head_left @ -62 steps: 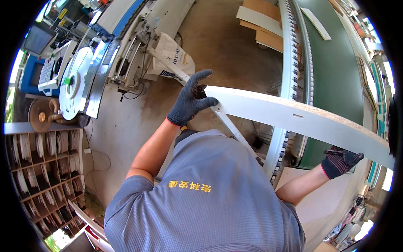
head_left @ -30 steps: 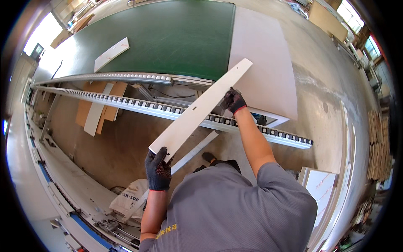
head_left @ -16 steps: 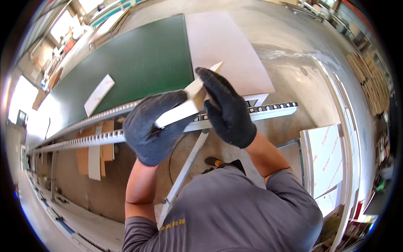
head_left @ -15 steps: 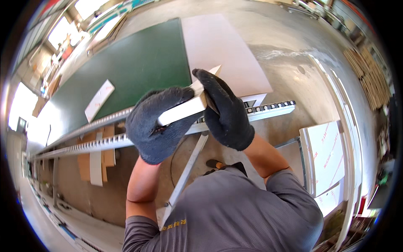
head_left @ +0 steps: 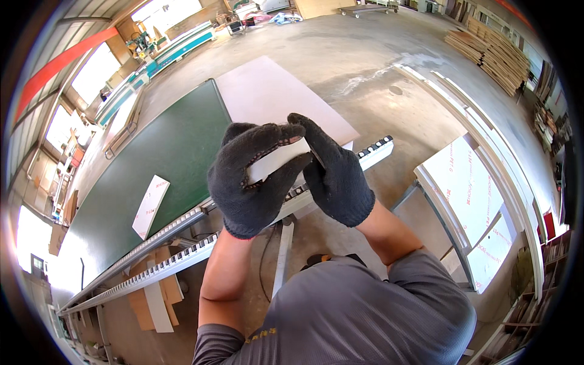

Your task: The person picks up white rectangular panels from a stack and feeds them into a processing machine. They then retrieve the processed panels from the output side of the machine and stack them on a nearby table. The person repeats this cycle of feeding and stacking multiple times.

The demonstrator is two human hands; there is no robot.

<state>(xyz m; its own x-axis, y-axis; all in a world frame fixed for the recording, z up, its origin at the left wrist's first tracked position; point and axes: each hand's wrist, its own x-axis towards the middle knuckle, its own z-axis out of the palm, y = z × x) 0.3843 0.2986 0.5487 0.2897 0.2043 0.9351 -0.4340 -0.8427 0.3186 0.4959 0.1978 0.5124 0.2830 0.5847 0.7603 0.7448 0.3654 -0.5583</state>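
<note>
A small white board piece (head_left: pixel 277 163) is held in front of me above the table's near edge. My left hand (head_left: pixel 252 176), in a black glove, is closed around it, with the thumb and fingers on either side. My right hand (head_left: pixel 333 173), also gloved in black, lies against the piece's right end. Its fingers are stretched out, and they partly hide that end. Beyond my hands is a table with a dark green top (head_left: pixel 164 140) and a pale pink panel (head_left: pixel 280 91). Another white board piece with red print (head_left: pixel 151 207) lies on the green top.
A rail with a row of rollers (head_left: pixel 176 264) runs along the table's near side. To my right, a stand holds white printed panels (head_left: pixel 465 182), beside long pale strips (head_left: pixel 493 128). Brown sheets (head_left: pixel 490 52) are stacked at the far right. Cardboard (head_left: pixel 146 307) lies under the rail.
The view has shifted, showing more of the far workshop. The white board piece has turned so that less of it shows, and my hands are closer together around it.
</note>
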